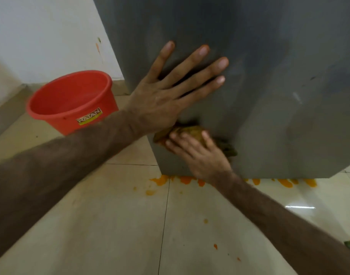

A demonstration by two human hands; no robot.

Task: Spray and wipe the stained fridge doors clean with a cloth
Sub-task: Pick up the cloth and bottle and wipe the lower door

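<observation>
Left hand: your left hand (pixel 160 100) lies flat on the grey fridge door (pixel 269 76), palm against the metal, its fingers (pixel 192 62) spread wide apart and pointing up and to the right; it holds nothing.
Left arm: your bare forearm runs in from the lower left edge, nearly straight, crossing in front of the red bucket (pixel 71 100).
Right hand: your right hand (pixel 198 153) sits lower on the door, just beneath the left one, knuckles towards the camera, its fingers (pixel 178 142) close together and curled down over the cloth (pixel 190 131).
Right arm: it reaches in from the lower right corner, angled up and to the left.
Cloth: a bunched yellow-green rag, pinned against the lower part of the door under your right hand, with a darker edge showing at the hand's right side.
Fridge door: its bottom edge hangs just above the floor (pixel 120 225).
Stains: orange splashes (pixel 184 180) lie on the pale tiles along the base of the door, with smaller spots nearer you.
Bucket: it stands on the floor to the left of the fridge, near the white wall (pixel 41 36).
</observation>
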